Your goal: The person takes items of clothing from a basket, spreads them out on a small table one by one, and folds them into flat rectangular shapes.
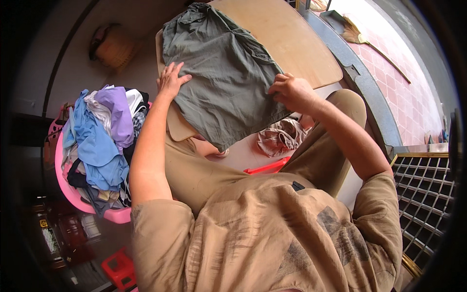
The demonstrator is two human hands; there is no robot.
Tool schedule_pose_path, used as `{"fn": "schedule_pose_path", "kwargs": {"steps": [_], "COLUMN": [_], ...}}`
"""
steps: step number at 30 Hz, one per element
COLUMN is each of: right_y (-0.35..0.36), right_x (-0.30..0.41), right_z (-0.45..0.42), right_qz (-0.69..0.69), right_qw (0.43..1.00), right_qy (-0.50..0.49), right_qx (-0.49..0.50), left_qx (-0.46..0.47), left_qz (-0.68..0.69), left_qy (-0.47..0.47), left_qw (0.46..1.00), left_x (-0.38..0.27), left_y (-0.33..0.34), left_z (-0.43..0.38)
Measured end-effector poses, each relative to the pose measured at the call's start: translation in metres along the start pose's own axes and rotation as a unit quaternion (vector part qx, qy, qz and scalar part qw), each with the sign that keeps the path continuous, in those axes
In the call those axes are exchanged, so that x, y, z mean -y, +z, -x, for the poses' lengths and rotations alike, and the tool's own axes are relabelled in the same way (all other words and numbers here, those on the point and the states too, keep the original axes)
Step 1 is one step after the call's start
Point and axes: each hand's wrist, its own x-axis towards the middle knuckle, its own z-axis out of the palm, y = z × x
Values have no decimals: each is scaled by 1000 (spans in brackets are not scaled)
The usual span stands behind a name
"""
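Note:
A dark grey-green garment (222,76), which looks like shorts or trousers, lies spread over the wooden tabletop (292,40). Its near end hangs past the table's edge toward my lap. My left hand (170,79) rests flat on the garment's left edge, fingers apart. On the opposite side, my right hand (293,92) pinches the right edge of the cloth between thumb and fingers. The fabric is wrinkled, and its far end is bunched along the seams.
To my left, a pink basin (60,175) is heaped with clothes (98,142). A crumpled beige cloth (281,137) lies on the floor beneath the table. A red stool (118,268) stands lower left, an orange basket (116,49) upper left, a broom (381,53) upper right, a metal grille (425,197) at right.

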Motion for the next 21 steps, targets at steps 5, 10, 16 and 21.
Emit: {"fn": "schedule_pose_path", "kwargs": {"steps": [5,10,16,21], "right_y": [-28,-38,-23,-9], "right_x": [-26,-16,11,17], "right_z": [10,44,54,54], "right_qz": [-90,-227,-237,-170], "right_qw": [990,913,873,903], "right_qy": [73,334,427,395], "right_qx": [-75,56,15,-10], "left_qx": [-220,-85,-2,32], "left_qz": [362,631,753,789], "left_qy": [-36,-363,-377,-330], "left_qw": [905,680,539,516], "left_x": [-62,-119,-127,-128], "left_y": [-11,5,18,29], "left_z": [72,210,219,221]}}
